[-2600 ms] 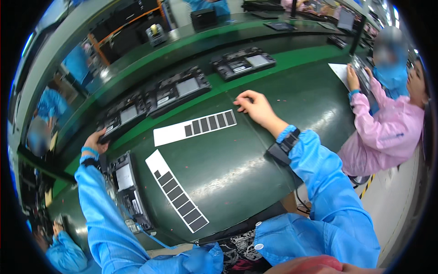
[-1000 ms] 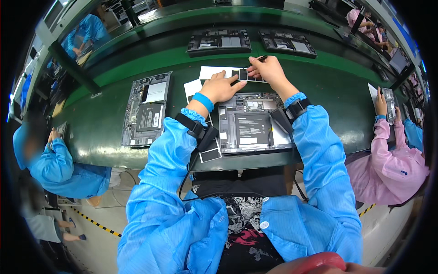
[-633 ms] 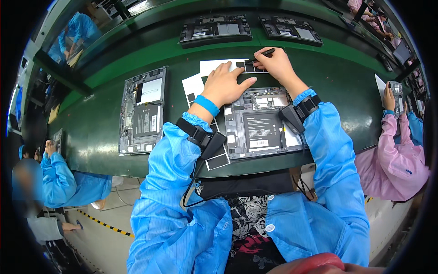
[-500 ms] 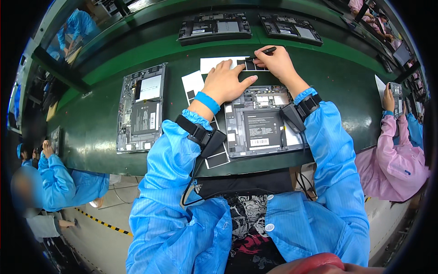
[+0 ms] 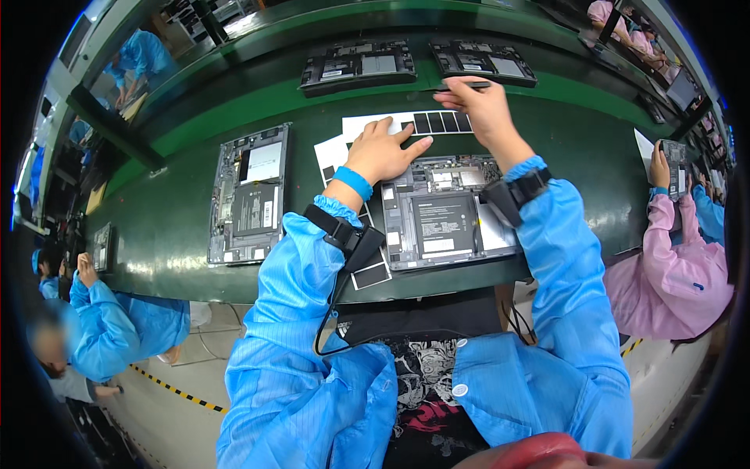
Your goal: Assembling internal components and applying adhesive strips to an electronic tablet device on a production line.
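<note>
My left hand lies with fingers spread on a white sheet bearing a row of black rectangular pads. My right hand is raised beyond the pads at the sheet's right end. Its fingers pinch a slim black tool that looks like tweezers, its tip pointing left. Whether the tip holds anything is too small to tell. Below both hands lies an opened tablet-like device, with its battery and boards exposed. Another white sheet with black pads runs under my left wrist, beside the device.
A second opened device lies to the left on the green table. Two more devices rest along the back. A co-worker in pink sits at the right, another in blue at the left.
My right hand has lifted the black tool off the sheet, moving slightly right and away from me. More of the black pads now shows. My left hand has shifted slightly.
</note>
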The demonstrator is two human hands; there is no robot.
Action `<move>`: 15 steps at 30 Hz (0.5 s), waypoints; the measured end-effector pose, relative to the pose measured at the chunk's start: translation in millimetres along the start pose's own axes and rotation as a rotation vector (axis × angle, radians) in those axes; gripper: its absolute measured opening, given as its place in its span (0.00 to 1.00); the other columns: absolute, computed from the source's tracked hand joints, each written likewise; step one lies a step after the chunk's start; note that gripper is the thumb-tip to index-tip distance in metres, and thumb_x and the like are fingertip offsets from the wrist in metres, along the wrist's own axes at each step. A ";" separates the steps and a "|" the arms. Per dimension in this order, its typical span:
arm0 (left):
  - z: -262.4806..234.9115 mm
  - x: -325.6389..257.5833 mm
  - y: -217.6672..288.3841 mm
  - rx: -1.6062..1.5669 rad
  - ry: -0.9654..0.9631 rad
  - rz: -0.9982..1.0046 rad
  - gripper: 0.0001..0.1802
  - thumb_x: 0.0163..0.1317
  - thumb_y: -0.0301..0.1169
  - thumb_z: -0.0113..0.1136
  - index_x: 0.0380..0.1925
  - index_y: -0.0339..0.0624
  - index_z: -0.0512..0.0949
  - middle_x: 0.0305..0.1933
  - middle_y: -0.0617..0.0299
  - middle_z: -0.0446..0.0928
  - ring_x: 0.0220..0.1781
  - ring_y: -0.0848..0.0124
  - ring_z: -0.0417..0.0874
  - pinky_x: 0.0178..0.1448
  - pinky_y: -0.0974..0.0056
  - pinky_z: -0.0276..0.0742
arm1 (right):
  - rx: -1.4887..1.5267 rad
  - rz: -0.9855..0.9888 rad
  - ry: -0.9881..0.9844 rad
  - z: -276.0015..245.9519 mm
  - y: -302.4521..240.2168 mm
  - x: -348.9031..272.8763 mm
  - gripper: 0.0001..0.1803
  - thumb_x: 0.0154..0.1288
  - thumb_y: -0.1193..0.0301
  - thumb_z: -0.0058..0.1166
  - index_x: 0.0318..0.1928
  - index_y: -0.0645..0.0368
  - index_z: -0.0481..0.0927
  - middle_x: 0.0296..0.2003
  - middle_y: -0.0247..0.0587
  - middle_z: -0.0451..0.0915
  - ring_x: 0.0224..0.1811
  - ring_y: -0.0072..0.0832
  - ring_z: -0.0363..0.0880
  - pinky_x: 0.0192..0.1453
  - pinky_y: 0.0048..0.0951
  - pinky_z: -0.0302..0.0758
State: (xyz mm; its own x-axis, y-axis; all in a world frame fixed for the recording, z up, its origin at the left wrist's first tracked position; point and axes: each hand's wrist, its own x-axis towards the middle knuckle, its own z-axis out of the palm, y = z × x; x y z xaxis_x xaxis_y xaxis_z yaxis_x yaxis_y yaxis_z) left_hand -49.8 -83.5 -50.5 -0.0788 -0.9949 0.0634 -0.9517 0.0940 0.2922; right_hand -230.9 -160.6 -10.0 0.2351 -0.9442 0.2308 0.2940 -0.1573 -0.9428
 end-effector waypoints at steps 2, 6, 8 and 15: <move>-3.6 2.3 5.2 0.014 -0.012 0.002 0.38 0.59 0.67 0.39 0.59 0.55 0.72 0.66 0.47 0.62 0.68 0.49 0.61 0.66 0.47 0.62 | -0.088 0.026 -0.016 -20.0 -20.3 -11.4 0.11 0.62 0.72 0.57 0.39 0.70 0.79 0.32 0.47 0.82 0.34 0.34 0.85 0.38 0.27 0.81; -13.4 -17.6 15.1 0.006 0.209 0.080 0.29 0.61 0.53 0.52 0.53 0.43 0.75 0.48 0.50 0.76 0.52 0.52 0.75 0.50 0.50 0.75 | -0.315 0.074 -0.052 -48.5 -57.1 -61.0 0.14 0.63 0.67 0.57 0.42 0.66 0.80 0.33 0.43 0.83 0.35 0.27 0.84 0.37 0.21 0.78; -20.0 -20.8 28.6 -0.038 0.445 0.192 0.22 0.58 0.41 0.59 0.48 0.37 0.77 0.43 0.51 0.77 0.48 0.55 0.77 0.45 0.54 0.77 | -0.300 0.165 -0.020 -66.5 -54.5 -75.7 0.15 0.63 0.66 0.57 0.43 0.65 0.80 0.34 0.42 0.83 0.35 0.25 0.84 0.36 0.19 0.76; -19.7 -18.2 60.5 -0.768 -0.210 -0.033 0.17 0.62 0.38 0.60 0.37 0.30 0.78 0.21 0.60 0.78 0.17 0.75 0.73 0.22 0.70 0.68 | -0.255 0.109 -0.008 -76.9 -25.9 -93.2 0.14 0.63 0.67 0.57 0.42 0.66 0.81 0.33 0.43 0.83 0.35 0.25 0.84 0.37 0.19 0.75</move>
State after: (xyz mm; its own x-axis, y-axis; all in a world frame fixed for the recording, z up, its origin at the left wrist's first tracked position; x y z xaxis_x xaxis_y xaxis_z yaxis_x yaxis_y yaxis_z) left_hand -100.2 -59.0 -15.1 -0.1814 -0.9766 -0.1158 -0.4901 -0.0123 0.8716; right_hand -331.6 -90.8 -25.7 0.2605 -0.9572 0.1257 0.0241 -0.1237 -0.9920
